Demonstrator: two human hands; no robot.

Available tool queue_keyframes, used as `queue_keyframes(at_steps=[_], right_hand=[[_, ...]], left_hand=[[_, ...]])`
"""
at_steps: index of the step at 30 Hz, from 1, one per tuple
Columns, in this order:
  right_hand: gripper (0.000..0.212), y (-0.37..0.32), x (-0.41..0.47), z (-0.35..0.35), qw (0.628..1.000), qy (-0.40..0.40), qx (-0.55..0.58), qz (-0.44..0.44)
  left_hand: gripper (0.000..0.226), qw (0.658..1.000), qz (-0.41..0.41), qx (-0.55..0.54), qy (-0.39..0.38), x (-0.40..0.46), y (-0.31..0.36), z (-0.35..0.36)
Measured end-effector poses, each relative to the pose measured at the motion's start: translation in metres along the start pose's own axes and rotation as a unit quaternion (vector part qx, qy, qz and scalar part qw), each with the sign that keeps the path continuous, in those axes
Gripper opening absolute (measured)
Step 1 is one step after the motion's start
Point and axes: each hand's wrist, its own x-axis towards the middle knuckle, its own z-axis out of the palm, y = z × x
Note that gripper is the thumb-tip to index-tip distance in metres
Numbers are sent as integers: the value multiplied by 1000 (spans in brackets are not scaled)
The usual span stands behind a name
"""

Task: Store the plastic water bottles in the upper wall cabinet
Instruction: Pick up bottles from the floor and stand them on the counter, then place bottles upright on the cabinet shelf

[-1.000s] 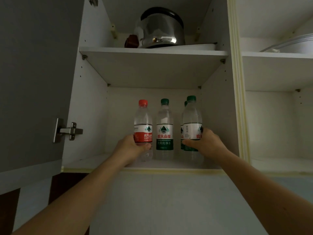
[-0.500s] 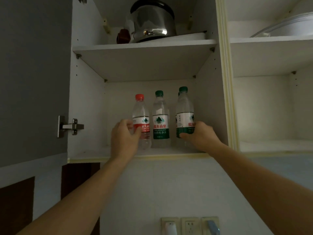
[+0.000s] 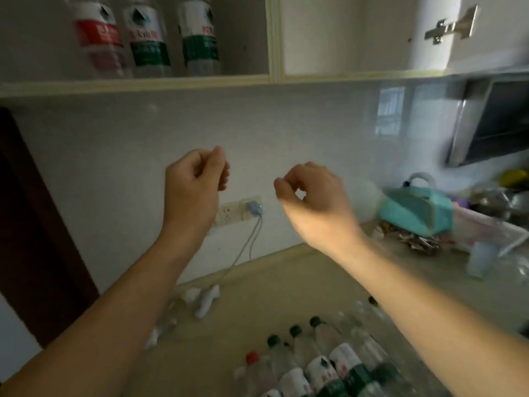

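**user1:** Head cam check, where are the bottles vs the hands? Frame's pretty smeared.

**user2:** Two groups. Three bottles stand in the upper wall cabinet [image 3: 134, 83] at about 11 o'clock: a red-label bottle [image 3: 98, 38], then a green-label bottle [image 3: 147, 38], then another green-label one [image 3: 200, 35], side by side on the bottom shelf. The rest of the plastic water bottles [image 3: 329, 362] lie in a row on the countertop [image 3: 286, 282] at 6 o'clock, caps pointing toward the wall.

**user1:** And the hands?

**user2:** Both are mid-frame in front of the tiled wall, well below the cabinet and well above the counter row. The left hand [image 3: 194, 181] has fingers loosely curled, nothing in it. The right hand [image 3: 312, 196] is the same, loosely curled and holding nothing, thumb tip near the forefinger. Neither touches a bottle.

**user1:** Anything else around?

**user2:** Wall socket [image 3: 229, 212] with a blue plug just behind the left wrist, teal bag [image 3: 415, 210] at 3 o'clock.
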Motion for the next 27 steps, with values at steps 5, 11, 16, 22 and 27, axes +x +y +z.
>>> queue_keyframes(at_steps=[5,11,16,22,27], right_hand=[[44,47,-117,-16,986,-39,28,161],[36,116,-240,-56,940,-40,73,331],[38,192,-351,-87,878,29,43,476],[39,291,-503,-98,760,25,58,646],[26,370,-634,-70,661,-23,97,744]], left_hand=[[55,990,-104,-36,-83,-109,-46,45],[60,935,-225,-118,-247,-251,-80,105],[55,865,-274,-112,-406,-358,-105,176],[47,771,-392,-68,-498,-496,-180,245],[37,714,-480,22,-509,-597,-294,278]])
